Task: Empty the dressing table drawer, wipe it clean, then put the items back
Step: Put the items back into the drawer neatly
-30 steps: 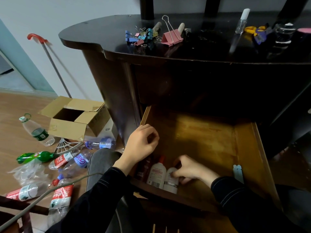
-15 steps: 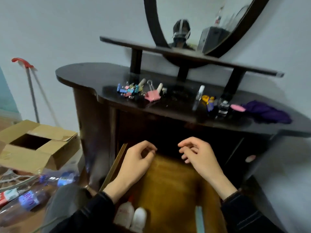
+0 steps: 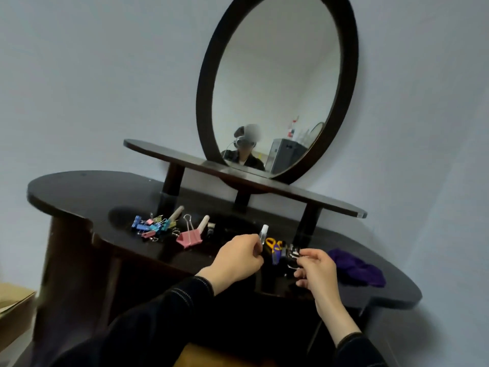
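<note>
— Left hand?
— Curled, just over the front of the counter, fingertips against the lower part of a small clear spray bottle standing upright with a white cap. Pinching or only touching: impossible to tell.
— Right hand?
— Just beside the left, thumb and forefinger brought together at a shiny clear thing, too blurred to name. Gripping it or not: again impossible to tell. Other fingers curled in.
— Between the two hands?
— Yellow-handled scissors, lying on the counter.
— Further out?
— To the right, a crumpled purple cloth. To the left, a big pink binder clip, then a heap of small coloured clips, with two pale tubes among them.
— And the drawer?
— Down at the bottom edge, below the counter, between the dark sleeves: only a sliver of its brown wood in view.
— Above everything?
— A narrow shelf on posts, and an oval mirror in a dark frame.
</note>
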Action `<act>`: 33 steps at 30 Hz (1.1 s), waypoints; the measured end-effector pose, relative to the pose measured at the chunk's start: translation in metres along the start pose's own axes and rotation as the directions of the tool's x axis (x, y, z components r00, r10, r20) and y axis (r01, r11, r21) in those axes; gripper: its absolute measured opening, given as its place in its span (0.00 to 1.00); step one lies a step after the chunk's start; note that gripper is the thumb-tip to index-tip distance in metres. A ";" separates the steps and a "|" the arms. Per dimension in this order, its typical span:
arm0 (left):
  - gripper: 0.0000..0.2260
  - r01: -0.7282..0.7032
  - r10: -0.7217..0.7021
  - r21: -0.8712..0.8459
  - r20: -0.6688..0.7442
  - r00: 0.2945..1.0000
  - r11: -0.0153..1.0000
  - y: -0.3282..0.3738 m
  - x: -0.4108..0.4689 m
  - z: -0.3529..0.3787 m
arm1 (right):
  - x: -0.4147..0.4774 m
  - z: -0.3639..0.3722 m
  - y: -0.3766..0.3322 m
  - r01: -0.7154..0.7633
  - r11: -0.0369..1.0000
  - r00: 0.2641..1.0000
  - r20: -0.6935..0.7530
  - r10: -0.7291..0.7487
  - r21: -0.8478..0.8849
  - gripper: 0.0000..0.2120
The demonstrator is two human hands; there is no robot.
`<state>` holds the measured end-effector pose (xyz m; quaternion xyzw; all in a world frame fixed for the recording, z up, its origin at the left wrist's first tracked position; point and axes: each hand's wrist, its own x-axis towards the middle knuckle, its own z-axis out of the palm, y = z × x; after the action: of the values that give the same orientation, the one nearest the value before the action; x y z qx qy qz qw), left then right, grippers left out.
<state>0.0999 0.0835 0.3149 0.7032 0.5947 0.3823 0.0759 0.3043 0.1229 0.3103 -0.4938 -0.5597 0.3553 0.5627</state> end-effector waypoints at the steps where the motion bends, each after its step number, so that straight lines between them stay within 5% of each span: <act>1: 0.08 -0.015 0.014 0.044 0.025 1.000 0.999 -0.002 0.008 0.002 | 0.004 -0.001 0.001 -0.007 1.000 1.000 -0.009 0.007 0.005 0.07; 4: 0.18 -0.184 0.169 0.286 0.077 0.983 0.940 -0.003 0.020 0.017 | 0.015 0.000 0.002 -0.029 1.000 0.999 -0.045 0.030 0.011 0.06; 7: 0.21 -0.307 0.249 0.310 0.214 0.945 0.900 0.000 0.028 0.031 | 0.026 0.000 0.003 -0.046 0.998 0.997 -0.065 0.049 0.053 0.05; 10: 0.20 -0.281 0.213 0.319 0.231 0.949 0.905 0.002 0.033 0.034 | 0.031 0.001 0.006 -0.049 0.996 0.997 -0.058 0.053 0.071 0.06; 18: 0.16 -0.078 0.080 0.341 0.009 0.997 0.937 0.006 0.034 0.032 | 0.030 0.003 0.009 -0.010 0.999 0.997 -0.073 0.013 0.038 0.05; 22: 0.19 -0.053 0.069 0.407 -0.026 0.997 0.912 0.008 0.034 0.037 | 0.027 0.007 0.007 0.096 0.980 0.992 -0.064 -0.109 -0.173 0.02; 27: 0.17 -0.018 0.043 0.456 -0.043 0.998 0.890 0.009 0.032 0.038 | 0.021 0.013 0.001 0.193 0.754 0.980 0.091 -0.176 -0.627 0.09; 33: 0.15 0.012 0.015 0.454 -0.057 0.998 0.891 0.012 0.029 0.033 | 0.018 0.019 -0.002 0.107 0.636 0.989 0.016 -0.147 -0.764 0.12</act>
<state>0.1295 0.1175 0.3117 0.6903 0.6690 0.2535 -0.1084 0.2878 0.1429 0.3151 -0.6522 -0.6770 0.0344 0.3393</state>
